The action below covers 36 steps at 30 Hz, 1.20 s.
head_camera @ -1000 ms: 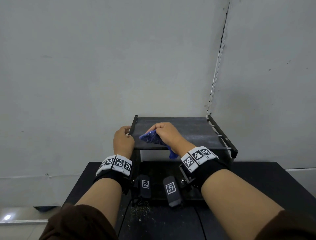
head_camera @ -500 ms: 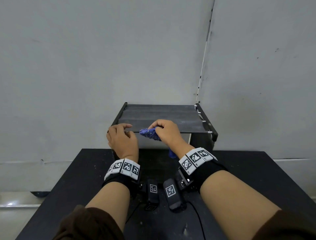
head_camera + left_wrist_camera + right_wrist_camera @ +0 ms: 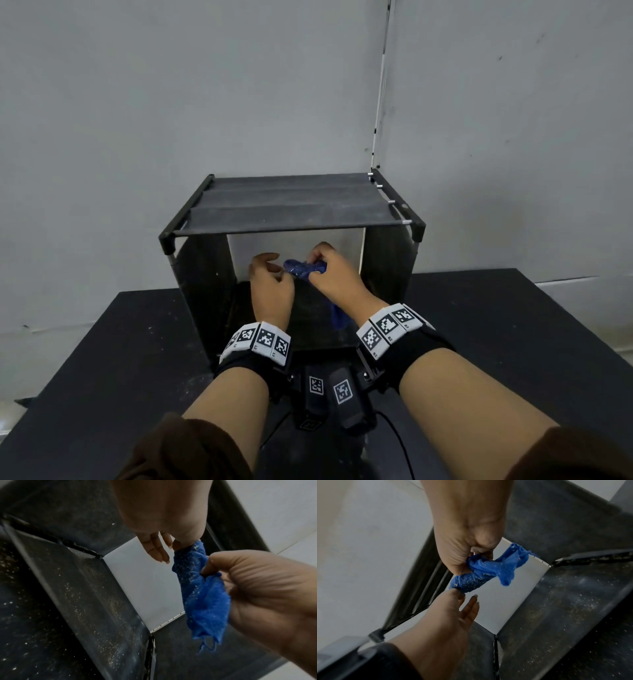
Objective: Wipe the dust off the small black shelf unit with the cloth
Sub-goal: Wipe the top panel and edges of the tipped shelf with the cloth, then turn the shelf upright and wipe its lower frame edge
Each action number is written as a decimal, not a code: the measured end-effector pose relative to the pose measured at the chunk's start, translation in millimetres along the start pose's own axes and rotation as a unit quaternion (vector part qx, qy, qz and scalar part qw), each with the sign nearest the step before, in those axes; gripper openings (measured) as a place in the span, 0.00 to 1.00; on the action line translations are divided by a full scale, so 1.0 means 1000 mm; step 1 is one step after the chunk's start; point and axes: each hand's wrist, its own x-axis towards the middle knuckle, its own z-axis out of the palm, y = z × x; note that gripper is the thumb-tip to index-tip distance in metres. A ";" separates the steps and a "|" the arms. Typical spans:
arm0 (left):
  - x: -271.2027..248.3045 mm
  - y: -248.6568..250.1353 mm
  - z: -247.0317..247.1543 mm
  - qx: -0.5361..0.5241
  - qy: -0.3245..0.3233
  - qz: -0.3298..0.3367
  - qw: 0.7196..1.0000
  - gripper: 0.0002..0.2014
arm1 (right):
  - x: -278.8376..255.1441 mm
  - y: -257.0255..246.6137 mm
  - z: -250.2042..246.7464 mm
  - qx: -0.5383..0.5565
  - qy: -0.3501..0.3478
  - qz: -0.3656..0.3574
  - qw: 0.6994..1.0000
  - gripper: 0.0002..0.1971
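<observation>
- Looking down from the head view, both hands sit in front of the open face of the small black shelf unit (image 3: pixel 294 205), below its top panel. The unit stands on a dark table (image 3: pixel 120 342) in a grey wall corner.
- Between the hands hangs the blue cloth (image 3: pixel 303 268), bunched into a roll; a tail of it drops below the right wrist.
- The right hand (image 3: pixel 337 277) has its fingers curled round the cloth's right end. The left hand (image 3: pixel 272 286) meets the cloth's left end at thumb and forefinger, the other fingers loosely bent.
- Each wrist carries a black band with square markers.
- From the left wrist view, the left hand (image 3: pixel 164 520) pinches the speckled top end of the cloth (image 3: pixel 202 595), its remaining fingers (image 3: pixel 157 550) stretched out straight. The right hand (image 3: pixel 267 595) clenches the cloth further down, and a frayed corner dangles free.
- Dust grains speckle the shelf's dark inner panels (image 3: pixel 89 595).
- From the right wrist view, the right hand (image 3: pixel 467 534) grips the cloth (image 3: pixel 489 572) in a closed fist, and the left hand (image 3: pixel 447 615) touches the dusty rolled end with its thumb side.
</observation>
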 end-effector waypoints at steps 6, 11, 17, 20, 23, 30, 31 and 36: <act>-0.001 -0.055 0.038 -0.106 -0.075 -0.056 0.990 0.13 | 0.018 0.066 0.037 0.016 0.058 0.040 0.997 0.07; -0.006 -0.092 0.052 -0.168 -0.182 -0.111 0.962 0.21 | 0.025 0.101 0.056 0.081 0.038 0.085 0.992 0.12; -0.016 -0.126 0.038 -0.079 -0.171 -0.078 0.979 0.25 | -0.002 0.129 0.062 -0.115 0.014 0.104 0.988 0.17; -0.023 -0.135 0.028 -0.033 -0.167 -0.071 0.983 0.24 | -0.026 0.136 0.065 -0.235 -0.086 0.126 0.960 0.16; -0.029 -0.137 0.020 -0.012 -0.180 -0.075 0.981 0.24 | -0.043 0.134 0.068 -0.308 -0.124 0.115 0.936 0.17; -0.047 -0.133 0.000 -0.007 -0.200 -0.087 0.976 0.25 | -0.072 0.117 0.066 -0.292 -0.149 0.101 0.939 0.16; -0.049 -0.133 -0.003 -0.004 -0.201 -0.090 0.975 0.25 | -0.075 0.116 0.066 -0.284 -0.147 0.103 0.942 0.16; -0.059 -0.128 -0.016 0.019 -0.218 -0.096 0.971 0.21 | -0.089 0.114 0.066 -0.223 -0.131 0.124 0.958 0.14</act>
